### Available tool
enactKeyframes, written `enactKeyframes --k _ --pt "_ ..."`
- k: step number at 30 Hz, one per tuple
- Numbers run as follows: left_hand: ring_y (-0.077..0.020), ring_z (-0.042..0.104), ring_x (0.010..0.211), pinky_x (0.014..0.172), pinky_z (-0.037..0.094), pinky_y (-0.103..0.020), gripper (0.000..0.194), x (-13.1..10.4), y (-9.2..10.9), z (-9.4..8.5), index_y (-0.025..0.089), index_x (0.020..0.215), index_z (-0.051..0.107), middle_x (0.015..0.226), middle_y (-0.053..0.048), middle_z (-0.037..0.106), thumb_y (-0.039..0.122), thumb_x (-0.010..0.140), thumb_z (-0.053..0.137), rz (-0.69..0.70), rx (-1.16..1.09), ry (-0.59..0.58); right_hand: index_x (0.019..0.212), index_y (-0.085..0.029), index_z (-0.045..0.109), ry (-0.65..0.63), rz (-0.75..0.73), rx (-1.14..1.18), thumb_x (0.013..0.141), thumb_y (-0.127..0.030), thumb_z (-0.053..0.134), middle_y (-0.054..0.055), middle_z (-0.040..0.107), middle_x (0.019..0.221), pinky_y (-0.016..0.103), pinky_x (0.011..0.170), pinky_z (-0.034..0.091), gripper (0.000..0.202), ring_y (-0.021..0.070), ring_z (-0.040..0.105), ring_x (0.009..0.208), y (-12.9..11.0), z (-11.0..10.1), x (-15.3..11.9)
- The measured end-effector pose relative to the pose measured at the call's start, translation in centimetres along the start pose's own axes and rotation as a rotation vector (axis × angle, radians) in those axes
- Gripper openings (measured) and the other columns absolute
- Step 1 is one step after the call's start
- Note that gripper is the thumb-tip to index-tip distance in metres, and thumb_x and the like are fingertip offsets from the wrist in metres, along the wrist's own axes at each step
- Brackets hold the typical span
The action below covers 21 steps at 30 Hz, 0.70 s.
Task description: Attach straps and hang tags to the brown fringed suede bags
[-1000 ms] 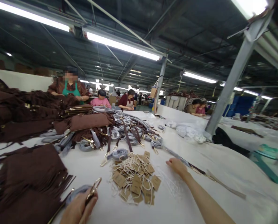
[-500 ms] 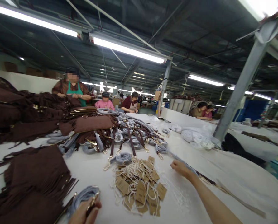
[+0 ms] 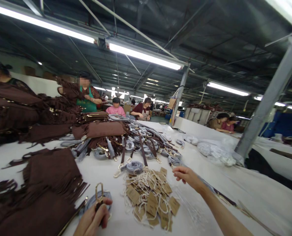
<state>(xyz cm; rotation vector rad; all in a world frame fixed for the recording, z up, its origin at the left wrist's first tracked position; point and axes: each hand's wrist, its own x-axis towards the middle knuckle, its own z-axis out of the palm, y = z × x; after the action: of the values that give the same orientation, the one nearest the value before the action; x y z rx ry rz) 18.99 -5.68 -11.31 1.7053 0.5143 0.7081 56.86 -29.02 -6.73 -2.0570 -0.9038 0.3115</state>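
Note:
My left hand [image 3: 93,220] grips a gold clasp [image 3: 99,192] that stands upright on a rolled grey strap [image 3: 92,202] at the near edge of the white table [image 3: 99,173]. My right hand [image 3: 186,175] hovers just right of a heap of brown paper tags with white strings [image 3: 149,193], fingers loosely curled and holding nothing that I can see. A brown fringed bag [image 3: 50,183] lies at my left.
Brown straps and rolled grey straps [image 3: 136,147] are piled further back, with stacked brown bags [image 3: 18,111] at left. Several people work at the far end. A grey post [image 3: 268,98] rises at right beside crumpled white wrapping [image 3: 214,150].
My left hand has turned the clasp upright. My right hand has lifted off the table and drawn nearer the tags. The view has swung left.

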Motion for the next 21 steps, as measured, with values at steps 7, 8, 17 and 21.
enactKeyframes --k 7,8,17,21 --pt "-0.0188 0.051 0.058 0.062 0.043 -0.029 0.056 -0.3 0.8 0.0 0.018 0.093 0.064 0.055 0.002 0.054 0.07 0.083 0.046 0.005 0.002 0.022 0.081 -0.017 0.063 -0.085 0.014 -0.164 0.076 -0.038 0.054 0.001 0.066 0.07 0.023 0.045 0.042 0.023 0.017 0.065 0.064 0.7 2.6 1.1" --pt "-0.0191 0.051 0.059 0.063 0.044 -0.03 0.057 -0.3 0.8 -0.1 0.019 0.092 0.064 0.056 0.001 0.054 0.071 0.083 0.045 0.004 0.012 0.002 0.083 -0.017 0.063 -0.081 0.017 -0.204 0.08 -0.036 0.054 0.001 0.066 0.072 0.024 0.048 0.044 0.021 0.0166 0.065 0.066 0.8 2.7 1.3" --pt "-0.0214 0.055 0.066 0.069 0.044 -0.031 0.051 -0.1 0.9 -0.7 0.019 0.097 0.065 0.061 0.001 0.054 0.064 0.087 0.041 -0.007 0.081 -0.036 0.077 -0.016 0.064 -0.159 0.086 -0.635 0.085 -0.027 0.067 -0.003 0.064 0.071 0.032 0.069 0.048 0.014 0.014 0.06 0.066 1.1 -0.6 -1.1" --pt "-0.0224 0.056 0.07 0.071 0.045 -0.031 0.051 0.2 0.5 -0.5 0.02 0.096 0.064 0.065 0.0 0.057 0.064 0.088 0.039 -0.029 0.126 -0.114 0.081 -0.019 0.068 -0.163 0.113 -0.736 0.072 -0.016 0.069 0.002 0.069 0.085 0.03 0.071 0.044 0.01 0.0191 0.061 0.082 2.0 0.7 -3.1"
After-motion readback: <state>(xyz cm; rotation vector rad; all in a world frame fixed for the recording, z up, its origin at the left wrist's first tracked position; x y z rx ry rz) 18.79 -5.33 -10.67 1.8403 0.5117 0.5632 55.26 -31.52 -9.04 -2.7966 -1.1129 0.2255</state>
